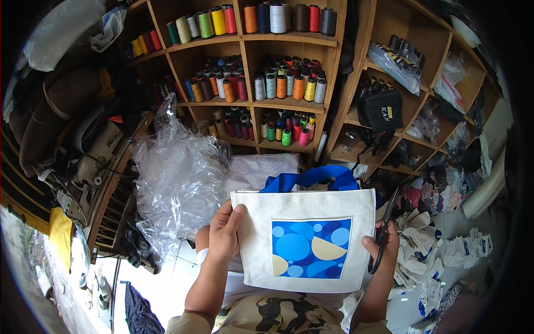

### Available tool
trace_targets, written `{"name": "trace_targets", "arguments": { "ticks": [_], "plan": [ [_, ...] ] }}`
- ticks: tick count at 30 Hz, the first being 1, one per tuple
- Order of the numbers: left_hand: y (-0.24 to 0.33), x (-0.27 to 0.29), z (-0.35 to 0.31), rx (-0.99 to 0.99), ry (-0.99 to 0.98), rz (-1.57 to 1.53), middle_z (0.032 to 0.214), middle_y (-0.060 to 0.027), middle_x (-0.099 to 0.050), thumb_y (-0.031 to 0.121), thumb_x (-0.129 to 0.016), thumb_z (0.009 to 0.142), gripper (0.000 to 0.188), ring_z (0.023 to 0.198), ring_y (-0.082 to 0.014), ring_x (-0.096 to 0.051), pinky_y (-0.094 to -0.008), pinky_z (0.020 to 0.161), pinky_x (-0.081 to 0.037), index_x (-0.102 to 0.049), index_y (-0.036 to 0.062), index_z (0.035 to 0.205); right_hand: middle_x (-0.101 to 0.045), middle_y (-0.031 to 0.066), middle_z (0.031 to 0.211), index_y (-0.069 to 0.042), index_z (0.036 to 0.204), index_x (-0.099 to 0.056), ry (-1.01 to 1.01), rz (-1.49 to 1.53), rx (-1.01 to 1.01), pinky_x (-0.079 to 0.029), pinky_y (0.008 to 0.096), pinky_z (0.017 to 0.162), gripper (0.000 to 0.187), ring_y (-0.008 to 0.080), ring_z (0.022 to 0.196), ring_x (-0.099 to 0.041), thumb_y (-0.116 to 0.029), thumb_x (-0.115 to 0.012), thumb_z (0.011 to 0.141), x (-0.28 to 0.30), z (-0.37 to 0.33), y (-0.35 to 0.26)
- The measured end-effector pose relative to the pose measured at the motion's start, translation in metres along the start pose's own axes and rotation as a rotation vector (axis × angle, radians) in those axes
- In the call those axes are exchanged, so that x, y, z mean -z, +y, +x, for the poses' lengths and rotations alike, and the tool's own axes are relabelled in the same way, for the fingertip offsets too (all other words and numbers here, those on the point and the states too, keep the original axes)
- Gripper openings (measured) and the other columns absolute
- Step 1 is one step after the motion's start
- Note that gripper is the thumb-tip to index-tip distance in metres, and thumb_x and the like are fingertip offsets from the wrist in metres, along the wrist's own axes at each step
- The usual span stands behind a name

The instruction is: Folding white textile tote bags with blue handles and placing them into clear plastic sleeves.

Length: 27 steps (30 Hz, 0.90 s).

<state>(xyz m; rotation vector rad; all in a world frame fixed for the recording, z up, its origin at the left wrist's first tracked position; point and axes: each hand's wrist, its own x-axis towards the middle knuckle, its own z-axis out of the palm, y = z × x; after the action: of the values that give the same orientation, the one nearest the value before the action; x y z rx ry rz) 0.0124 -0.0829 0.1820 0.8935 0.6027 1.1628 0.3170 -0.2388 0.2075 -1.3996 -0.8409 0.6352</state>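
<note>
A cream canvas tote bag (pixel 253 250) is held up flat in front of me. Its front carries a patterned pocket (pixel 292 245) in blues and cream, and blue handles (pixel 328 177) fold away at its far edge. My left hand (pixel 224 229) pinches the bag's left edge near the top corner, thumb on the front. On the right edge my right hand (pixel 386 245) grips the bag with the thumb on its face. Black-handled scissors (pixel 382 234) sit in that same hand, blades pointing up and away; how the fingers go round them is partly hidden.
Crumpled clear plastic (pixel 181 183) is piled on the left beside a sewing machine (pixel 92 161). Wooden shelves (pixel 245 70) with many thread cones stand ahead. More cubbies (pixel 361 83) rise at right. Stacked cream fabric pieces (pixel 417 239) lie to my right, with bundled white items (pixel 470 247) farther out.
</note>
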Motion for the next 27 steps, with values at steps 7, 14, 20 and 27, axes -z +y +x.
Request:
{"name": "trace_targets", "arguments": {
  "ticks": [7, 14, 20, 27],
  "plan": [
    [-0.006, -0.003, 0.001, -0.132, 0.038, 0.147, 0.111, -0.0089, -0.064, 0.016, -0.051, 0.1, 0.029, 0.099, -0.0135, -0.061, -0.0276, 0.086, -0.048, -0.056, -0.0014, 0.122, -0.046, -0.0084, 0.073, -0.008, 0.098, -0.05, 0.001, 0.031, -0.031, -0.029, 0.0159, 0.058, 0.041, 0.0001, 0.063, -0.039, -0.009, -0.078, 0.069, -0.001, -0.005, -0.003],
    [-0.014, 0.007, 0.008, -0.09, 0.109, 0.104, 0.11, -0.0054, -0.065, 0.018, -0.05, 0.101, 0.029, 0.098, -0.0107, -0.059, -0.0241, 0.088, -0.044, -0.057, -0.0008, 0.122, -0.048, -0.0076, 0.072, -0.007, 0.101, -0.05, -0.072, 0.066, -0.063, -0.031, 0.0161, 0.057, 0.042, -0.0004, 0.063, -0.041, -0.002, -0.079, 0.071, -0.005, -0.008, -0.005],
    [-0.025, 0.014, 0.021, 0.015, 0.134, 0.11, 0.101, -0.0033, -0.066, 0.02, -0.051, 0.101, 0.024, 0.09, -0.0096, -0.06, -0.0237, 0.08, -0.047, -0.061, 0.0013, 0.111, -0.054, -0.0047, 0.082, -0.006, 0.103, -0.052, -0.082, 0.077, -0.105, -0.037, 0.0177, 0.063, 0.042, 0.0009, 0.069, -0.046, -0.003, -0.08, 0.073, -0.009, -0.009, 0.005],
    [-0.029, 0.025, 0.024, -0.045, 0.124, 0.092, 0.103, -0.0065, -0.067, 0.019, -0.05, 0.101, 0.023, 0.091, -0.0129, -0.063, -0.0273, 0.081, -0.051, -0.059, 0.0028, 0.114, -0.058, -0.0023, 0.088, -0.006, 0.106, -0.052, -0.141, 0.129, -0.116, -0.042, 0.0191, 0.069, 0.041, 0.0024, 0.077, -0.051, 0.0, -0.078, 0.075, -0.01, -0.009, 0.01]
  ]
}}
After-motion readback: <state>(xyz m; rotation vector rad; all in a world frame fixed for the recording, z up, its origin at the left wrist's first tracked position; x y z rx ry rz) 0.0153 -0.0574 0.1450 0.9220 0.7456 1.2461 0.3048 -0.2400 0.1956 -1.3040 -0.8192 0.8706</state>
